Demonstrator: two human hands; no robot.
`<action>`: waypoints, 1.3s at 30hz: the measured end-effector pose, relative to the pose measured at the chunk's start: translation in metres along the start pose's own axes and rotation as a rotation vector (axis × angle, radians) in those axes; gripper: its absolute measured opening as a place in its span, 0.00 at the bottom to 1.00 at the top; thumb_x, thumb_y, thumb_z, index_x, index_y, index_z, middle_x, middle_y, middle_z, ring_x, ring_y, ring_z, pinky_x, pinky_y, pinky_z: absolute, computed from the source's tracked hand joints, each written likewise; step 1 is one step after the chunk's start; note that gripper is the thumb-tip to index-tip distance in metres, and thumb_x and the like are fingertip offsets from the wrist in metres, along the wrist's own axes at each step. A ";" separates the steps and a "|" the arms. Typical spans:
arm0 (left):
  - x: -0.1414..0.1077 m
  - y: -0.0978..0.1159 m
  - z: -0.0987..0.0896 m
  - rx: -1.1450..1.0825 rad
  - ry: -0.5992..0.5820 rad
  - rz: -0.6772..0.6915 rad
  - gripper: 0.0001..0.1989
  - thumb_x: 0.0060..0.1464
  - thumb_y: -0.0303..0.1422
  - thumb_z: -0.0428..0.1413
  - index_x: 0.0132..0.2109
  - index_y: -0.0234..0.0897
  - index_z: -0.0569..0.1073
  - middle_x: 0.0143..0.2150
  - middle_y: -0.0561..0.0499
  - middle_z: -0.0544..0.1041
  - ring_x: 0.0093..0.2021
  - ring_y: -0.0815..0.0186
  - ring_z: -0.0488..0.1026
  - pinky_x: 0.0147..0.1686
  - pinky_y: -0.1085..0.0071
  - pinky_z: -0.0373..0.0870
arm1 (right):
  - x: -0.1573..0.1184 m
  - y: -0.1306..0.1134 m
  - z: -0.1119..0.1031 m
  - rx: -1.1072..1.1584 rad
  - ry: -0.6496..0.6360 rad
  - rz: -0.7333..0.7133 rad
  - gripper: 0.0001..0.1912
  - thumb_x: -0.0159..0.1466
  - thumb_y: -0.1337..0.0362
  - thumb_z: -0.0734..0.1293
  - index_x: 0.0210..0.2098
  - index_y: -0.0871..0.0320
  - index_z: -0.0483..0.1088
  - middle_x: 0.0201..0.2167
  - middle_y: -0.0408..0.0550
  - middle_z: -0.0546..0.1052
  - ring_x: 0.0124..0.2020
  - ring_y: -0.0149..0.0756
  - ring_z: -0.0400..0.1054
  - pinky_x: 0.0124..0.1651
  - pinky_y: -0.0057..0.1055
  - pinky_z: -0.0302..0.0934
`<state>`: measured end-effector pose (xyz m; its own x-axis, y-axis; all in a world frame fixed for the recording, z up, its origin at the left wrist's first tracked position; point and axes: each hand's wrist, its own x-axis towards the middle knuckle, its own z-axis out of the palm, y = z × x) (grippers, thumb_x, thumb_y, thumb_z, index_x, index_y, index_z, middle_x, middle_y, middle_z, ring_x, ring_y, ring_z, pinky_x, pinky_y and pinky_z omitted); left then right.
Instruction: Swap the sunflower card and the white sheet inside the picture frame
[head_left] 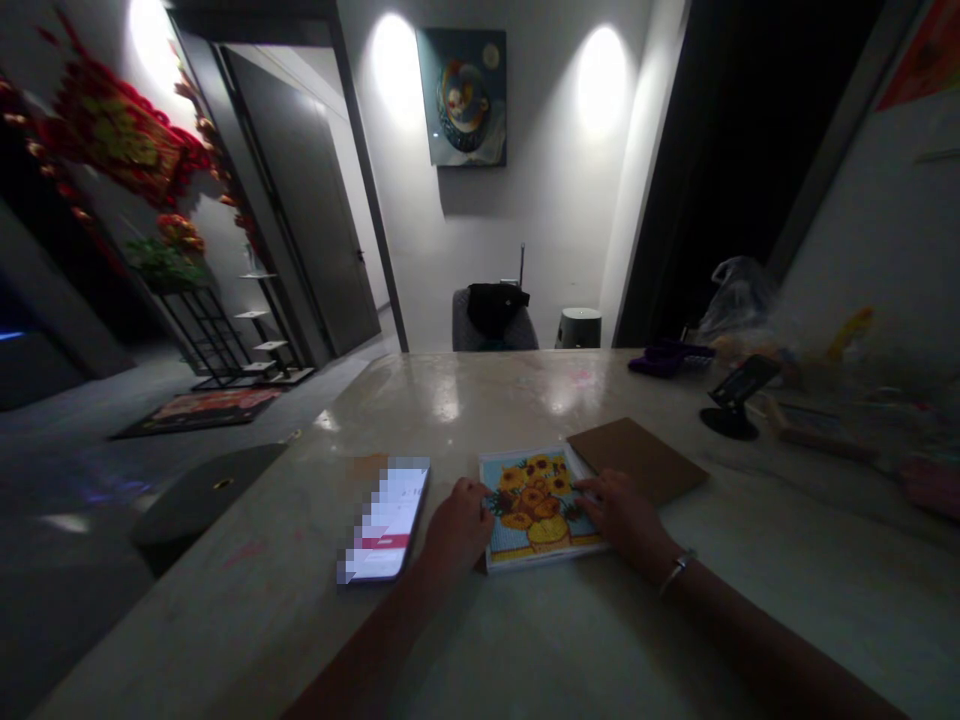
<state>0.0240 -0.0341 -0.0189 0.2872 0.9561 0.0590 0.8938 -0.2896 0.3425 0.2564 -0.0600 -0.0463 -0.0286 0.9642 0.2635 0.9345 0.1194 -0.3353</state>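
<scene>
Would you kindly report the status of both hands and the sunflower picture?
Left hand at left edge of sunflower picture, right hand at its right side. Picture face up. Brown board by its far right corner; phone farther left.

Left hand (459, 522): fingers curled inward, nearer left edge of tabletop (517, 640) | right hand (616, 510): back upward, fingers partly bent, pointing left | hands apart | forearms unsleeved, angled inward toward far edge

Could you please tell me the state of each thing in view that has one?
Phone: screen lit
Sunflower picture: face up, lying flat
Brown board: lying flat
Left hand: touching the picture's left edge
Right hand: touching the picture's right edge
Door: open
Black stand: upright, top tilted
</scene>
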 end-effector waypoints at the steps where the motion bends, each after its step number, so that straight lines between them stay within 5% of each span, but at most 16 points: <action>1: 0.000 0.000 0.000 0.002 -0.002 -0.001 0.14 0.50 0.26 0.45 0.44 0.34 0.67 0.45 0.46 0.67 0.41 0.68 0.69 0.39 0.75 0.63 | 0.000 0.000 -0.001 0.006 -0.007 0.002 0.13 0.58 0.60 0.61 0.40 0.57 0.71 0.32 0.52 0.71 0.38 0.39 0.63 0.41 0.32 0.56; 13: 0.001 0.002 -0.004 -0.002 -0.001 -0.043 0.20 0.48 0.25 0.45 0.50 0.34 0.64 0.51 0.44 0.64 0.45 0.65 0.67 0.43 0.72 0.63 | 0.002 0.008 0.003 0.102 -0.003 -0.051 0.15 0.60 0.64 0.57 0.43 0.60 0.68 0.37 0.53 0.71 0.42 0.38 0.63 0.45 0.32 0.56; 22: 0.004 -0.006 0.004 -0.057 0.018 -0.016 0.20 0.47 0.23 0.45 0.48 0.34 0.67 0.58 0.46 0.58 0.53 0.65 0.63 0.52 0.72 0.57 | 0.002 0.008 -0.001 0.141 -0.019 -0.079 0.12 0.61 0.63 0.56 0.33 0.59 0.69 0.34 0.50 0.72 0.39 0.37 0.64 0.44 0.32 0.56; 30: 0.006 -0.014 0.005 -0.064 0.056 0.008 0.19 0.47 0.22 0.44 0.48 0.31 0.66 0.53 0.43 0.64 0.53 0.66 0.61 0.52 0.71 0.56 | 0.008 0.021 0.002 0.201 0.082 0.016 0.13 0.61 0.62 0.55 0.39 0.62 0.67 0.38 0.53 0.71 0.41 0.38 0.64 0.44 0.33 0.57; 39: 0.002 -0.015 0.000 -0.135 0.051 0.007 0.20 0.46 0.22 0.44 0.48 0.35 0.64 0.49 0.45 0.68 0.51 0.66 0.63 0.50 0.71 0.58 | 0.014 0.068 0.004 -0.245 0.153 0.333 0.22 0.60 0.56 0.56 0.49 0.63 0.61 0.49 0.60 0.66 0.52 0.49 0.57 0.50 0.45 0.50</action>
<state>0.0113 -0.0275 -0.0240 0.2718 0.9562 0.1083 0.8366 -0.2904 0.4646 0.3177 -0.0370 -0.0692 0.3243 0.8923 0.3141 0.9408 -0.2698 -0.2051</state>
